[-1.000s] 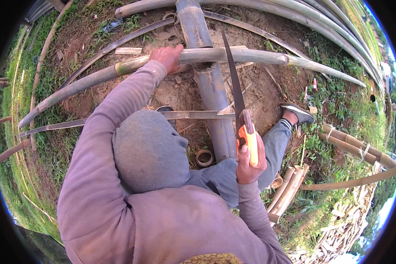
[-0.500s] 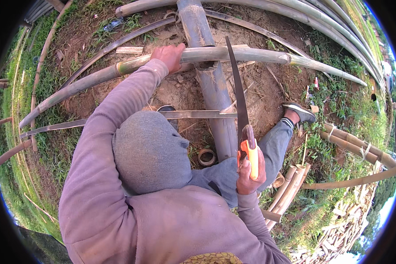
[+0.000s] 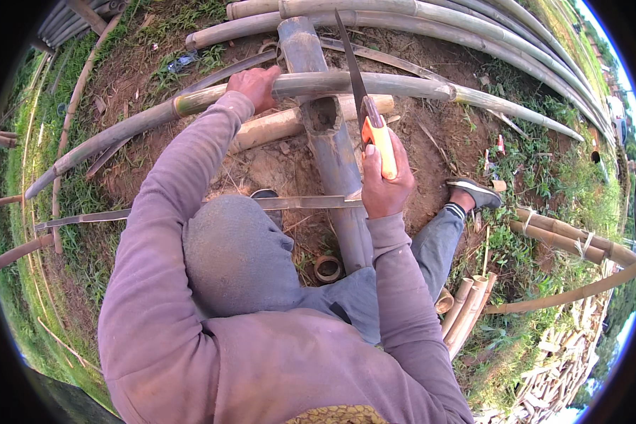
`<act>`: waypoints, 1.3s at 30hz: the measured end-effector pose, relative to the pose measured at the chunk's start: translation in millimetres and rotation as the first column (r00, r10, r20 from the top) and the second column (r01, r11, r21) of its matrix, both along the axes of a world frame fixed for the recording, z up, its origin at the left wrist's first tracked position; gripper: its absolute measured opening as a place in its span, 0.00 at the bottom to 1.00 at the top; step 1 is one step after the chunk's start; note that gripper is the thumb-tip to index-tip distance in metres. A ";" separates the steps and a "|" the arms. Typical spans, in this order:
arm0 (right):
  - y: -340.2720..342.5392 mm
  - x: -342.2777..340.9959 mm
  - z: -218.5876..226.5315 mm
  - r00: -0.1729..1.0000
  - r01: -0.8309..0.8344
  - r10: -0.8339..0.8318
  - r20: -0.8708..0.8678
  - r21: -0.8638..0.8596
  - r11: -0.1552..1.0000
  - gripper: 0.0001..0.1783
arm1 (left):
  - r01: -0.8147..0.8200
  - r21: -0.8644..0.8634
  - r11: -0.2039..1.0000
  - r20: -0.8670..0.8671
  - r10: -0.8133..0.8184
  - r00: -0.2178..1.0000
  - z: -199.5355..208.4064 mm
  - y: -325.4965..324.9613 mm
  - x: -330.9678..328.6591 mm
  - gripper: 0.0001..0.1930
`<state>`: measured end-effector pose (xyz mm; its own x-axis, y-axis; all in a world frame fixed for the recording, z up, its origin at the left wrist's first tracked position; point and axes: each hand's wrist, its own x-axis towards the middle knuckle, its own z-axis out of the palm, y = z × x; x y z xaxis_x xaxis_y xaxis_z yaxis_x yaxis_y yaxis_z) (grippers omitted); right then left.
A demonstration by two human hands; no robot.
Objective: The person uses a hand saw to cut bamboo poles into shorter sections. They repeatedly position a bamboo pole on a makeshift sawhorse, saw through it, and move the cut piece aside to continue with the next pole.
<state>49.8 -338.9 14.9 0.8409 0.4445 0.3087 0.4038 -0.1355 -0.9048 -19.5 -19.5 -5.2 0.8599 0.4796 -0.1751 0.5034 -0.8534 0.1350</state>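
My left hand is closed round a long green-grey bamboo pole, left of its middle. The pole lies crosswise over a thick grey bamboo log, which has a hollow cut in its upper side. A pruning saw with an orange and yellow handle is in my right hand, fingers wrapped round the grip. Its dark tapered blade points away from me and crosses over the pole just right of the log. Whether the teeth touch the pole I cannot tell.
A shorter bamboo piece lies behind the log's hollow. Nearer, a flat split strip crosses the log. Several long poles are stacked at the far side. Cut bamboo lengths stand at the right, near a bamboo ring.
My right hand has moved the saw away from me and a little left, so its handle now sits near the pole. My left hand has shifted slightly left, still on the pole.
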 end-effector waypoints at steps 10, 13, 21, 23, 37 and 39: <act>18.4 -2.8 -6.6 0.998 0.035 -0.035 0.061 -0.001 0.999 0.27 | 0.121 0.042 0.992 -0.020 -0.120 0.993 -24.3 11.4 30.2 0.30; 23.8 -2.4 -4.6 0.999 0.046 -0.046 0.012 -0.010 0.999 0.27 | -0.004 -0.028 1.000 -0.078 0.002 0.997 -18.4 6.2 43.7 0.29; -68.4 -77.6 12.7 0.999 0.034 -0.034 0.001 -0.091 0.995 0.29 | -0.019 -0.041 0.999 -0.108 0.014 0.994 -11.5 8.6 44.1 0.27; -104.0 -99.3 21.3 0.998 -0.008 0.021 0.067 -0.187 0.982 0.30 | -0.026 -0.041 0.999 -0.126 0.021 0.992 -5.1 5.6 41.2 0.27; -40.9 -60.3 2.0 0.991 0.046 -0.033 0.133 -0.097 0.994 0.28 | -0.007 -0.064 0.998 -0.098 0.000 0.995 -10.1 11.7 39.8 0.29; -84.4 -88.8 18.9 0.994 -0.013 0.031 0.106 -0.169 0.985 0.29 | -0.020 -0.064 0.998 -0.136 0.011 0.991 3.9 6.9 42.1 0.29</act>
<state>-39.0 -423.2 33.8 0.7961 0.5158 0.3166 0.5025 -0.2718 -0.8207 22.5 -12.5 -1.3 0.8186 0.4761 -0.3213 0.5338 -0.8371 0.1197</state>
